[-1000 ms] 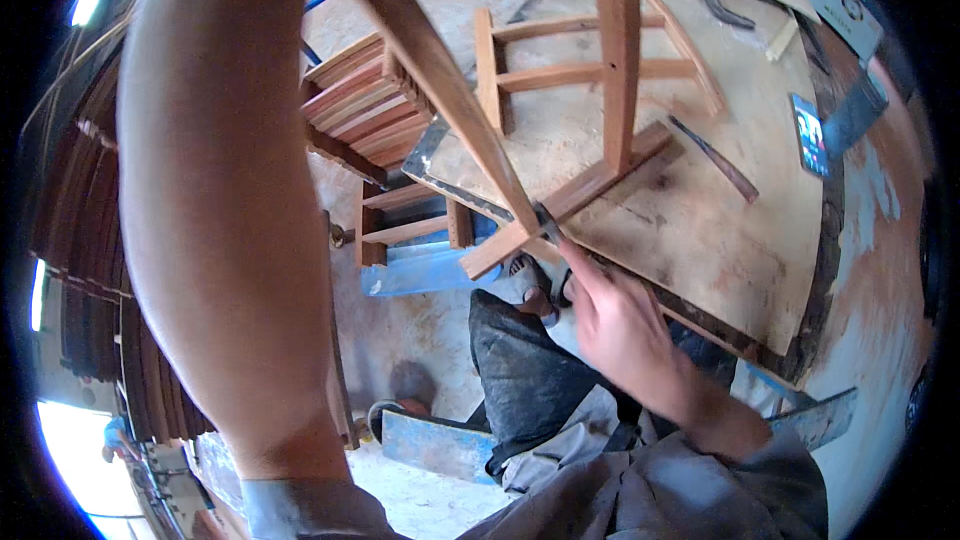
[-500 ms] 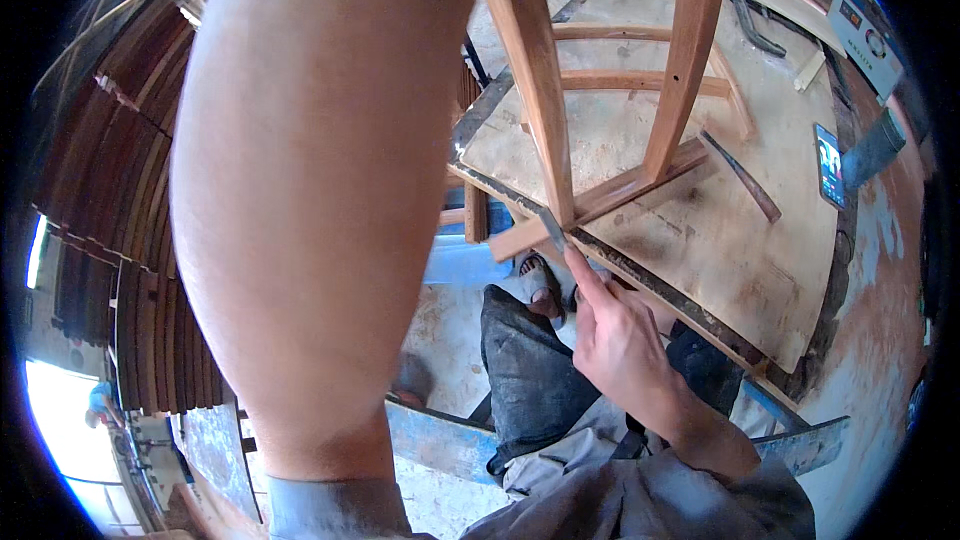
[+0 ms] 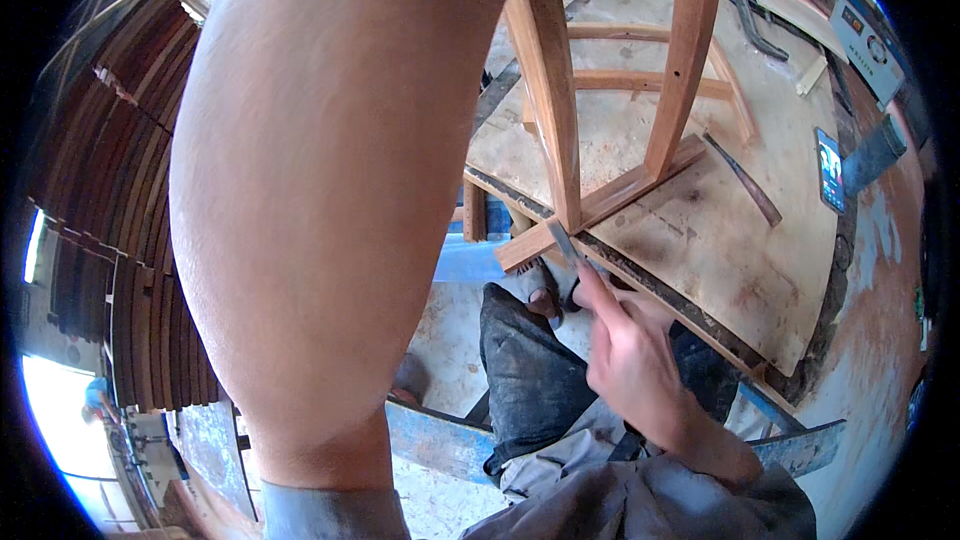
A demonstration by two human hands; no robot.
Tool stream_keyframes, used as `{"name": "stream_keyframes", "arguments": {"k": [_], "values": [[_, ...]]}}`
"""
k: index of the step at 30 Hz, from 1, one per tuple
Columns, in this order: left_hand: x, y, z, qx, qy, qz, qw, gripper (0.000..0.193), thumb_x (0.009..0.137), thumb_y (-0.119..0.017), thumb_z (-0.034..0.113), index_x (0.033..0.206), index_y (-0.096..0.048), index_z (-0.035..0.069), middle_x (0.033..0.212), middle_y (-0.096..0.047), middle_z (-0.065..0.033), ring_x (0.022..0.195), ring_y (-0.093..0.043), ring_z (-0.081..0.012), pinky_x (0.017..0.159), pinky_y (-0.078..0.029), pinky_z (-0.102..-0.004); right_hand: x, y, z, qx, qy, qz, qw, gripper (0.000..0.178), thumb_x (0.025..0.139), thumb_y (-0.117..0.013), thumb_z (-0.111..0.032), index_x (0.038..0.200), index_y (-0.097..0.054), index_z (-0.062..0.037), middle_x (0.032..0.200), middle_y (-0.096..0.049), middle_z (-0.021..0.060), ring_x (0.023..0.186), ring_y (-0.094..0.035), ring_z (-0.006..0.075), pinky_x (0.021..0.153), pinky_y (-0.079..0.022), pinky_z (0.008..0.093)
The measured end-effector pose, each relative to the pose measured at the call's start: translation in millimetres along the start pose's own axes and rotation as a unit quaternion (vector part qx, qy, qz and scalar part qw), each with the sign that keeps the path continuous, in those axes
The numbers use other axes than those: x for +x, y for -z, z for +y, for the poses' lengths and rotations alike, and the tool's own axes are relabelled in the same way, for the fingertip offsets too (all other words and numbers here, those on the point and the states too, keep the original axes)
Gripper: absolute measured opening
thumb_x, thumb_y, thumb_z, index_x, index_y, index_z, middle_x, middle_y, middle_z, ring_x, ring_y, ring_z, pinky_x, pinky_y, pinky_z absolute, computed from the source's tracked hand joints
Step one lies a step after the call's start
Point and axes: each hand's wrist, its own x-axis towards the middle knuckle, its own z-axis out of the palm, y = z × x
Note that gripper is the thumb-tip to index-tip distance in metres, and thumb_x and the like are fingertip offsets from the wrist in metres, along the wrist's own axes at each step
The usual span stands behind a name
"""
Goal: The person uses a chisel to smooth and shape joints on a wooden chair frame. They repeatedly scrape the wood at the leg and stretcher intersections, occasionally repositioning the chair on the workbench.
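Observation:
My right hand (image 3: 640,360) is closed around a flat-bladed chisel (image 3: 563,241), index finger stretched along it. Its handle is hidden in the hand. The blade tip rests at the foot of a curved wooden leg (image 3: 550,110), where the leg meets a wooden crossbar (image 3: 635,193). My left forearm (image 3: 330,200) fills much of the view and reaches up beside that leg; the left hand is beyond the upper edge. A second curved leg (image 3: 686,60) rises from the same crossbar, whose near end sticks out past the worktable's edge.
A tool with a wooden handle (image 3: 755,193) lies on the worktable (image 3: 770,280) beside the crossbar. Further right are a phone (image 3: 830,170) and a pale printed box (image 3: 868,45). Curved wooden rails (image 3: 640,80) lie behind the legs. Stacked dark boards (image 3: 110,160) stand at left.
The chisel and my right hand have moved slightly right and nearer to me. My left forearm and the near leg's upper part have shifted a little right.

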Motion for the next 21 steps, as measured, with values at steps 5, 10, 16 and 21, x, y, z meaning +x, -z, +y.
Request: {"name": "stream_keyframes", "arguments": {"k": [5,10,16,21], "values": [[-1,3,0,-0.002,-0.003,0.004,1.000,0.058,0.100,-0.055,0.057,0.090,-0.075,0.004,0.073,-0.070,-0.0102,0.062,-0.065,-0.0235,0.063,-0.054,-0.0401,20,-7,-5,0.033,-0.076,-0.051,0.995,0.067,0.091,-0.061,0.002,0.155,-0.040,0.0030,0.089,-0.065,0.0334,0.080,-0.067,0.0485,0.073,-0.054,0.0540],[1,3,-1,-0.008,0.001,-0.001,1.000,0.056,0.100,-0.056,0.056,0.090,-0.075,0.004,0.075,-0.071,-0.0106,0.064,-0.066,-0.0241,0.064,-0.054,-0.0407,3,2,-3,0.005,-0.018,-0.006,1.000,0.065,0.092,-0.061,0.002,0.154,-0.042,0.0006,0.085,-0.063,0.0319,0.076,-0.065,0.0482,0.068,-0.051,0.0547],[1,3,-3,-0.009,0.005,0.001,1.000,0.054,0.100,-0.057,0.054,0.090,-0.075,0.004,0.077,-0.071,-0.0111,0.067,-0.066,-0.0248,0.066,-0.054,-0.0413,6,-6,3,-0.008,-0.023,-0.014,1.000,0.064,0.092,-0.061,0.002,0.154,-0.044,0.0008,0.085,-0.062,0.0316,0.082,-0.065,0.0448,0.073,-0.050,0.0529],[3,3,-1,-0.016,0.001,-0.002,1.000,0.053,0.099,-0.058,0.053,0.090,-0.075,0.004,0.079,-0.072,-0.0116,0.069,-0.067,-0.0253,0.068,-0.055,-0.0419,25,-9,-1,0.052,-0.067,-0.037,0.996,0.061,0.091,-0.059,0.006,0.151,-0.044,0.0066,0.086,-0.062,0.0315,0.083,-0.066,0.0458,0.076,-0.052,0.0521]]}}
